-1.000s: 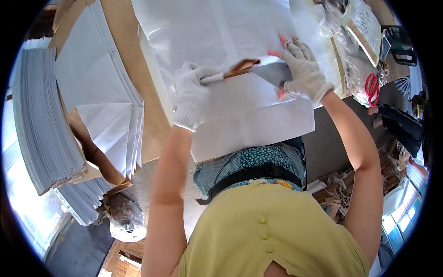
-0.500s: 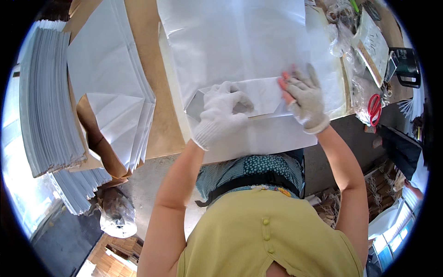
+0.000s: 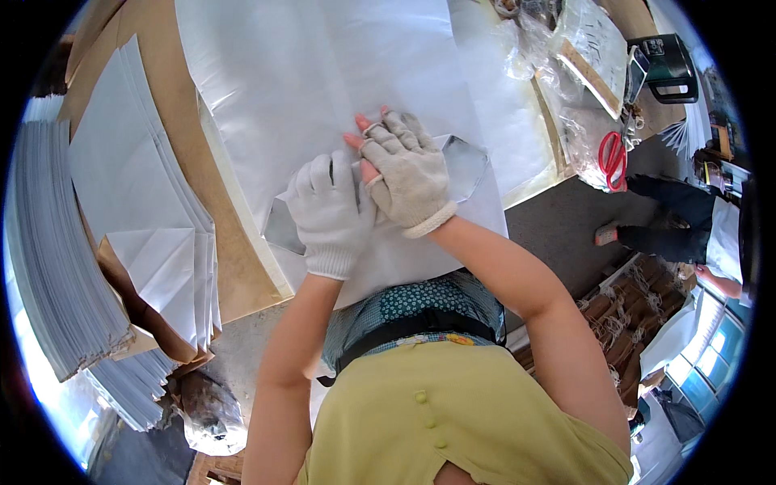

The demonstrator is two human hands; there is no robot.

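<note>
- Left hand (image 3: pixel 330 212), in a white knit glove: flat, palm down, fingers close together on the folded lower end of the white paper sack (image 3: pixel 323 81).
- Right hand (image 3: pixel 411 168), in a greyish glove with bare fingertips: also spread palm down, just beside the left and touching it. Half a second ago it was apart, at the fold's right end; now the two are together, neither seen gripping anything.
- Under and beside them: the folded strip lies down, with a silvery corner pocket (image 3: pixel 283 226) left of the left hand and a matching diamond flap (image 3: pixel 465 168) right of the right hand. Both ends now look opened out, so the work seems to be at pressing the fold flat.
- Left of the hands: brown tabletop (image 3: pixel 242 279), then partly folded white sacks (image 3: pixel 129 153).
- Right of the hands: red-handled scissors (image 3: pixel 613 155), and beyond, a dark mug (image 3: pixel 665 63).
</note>
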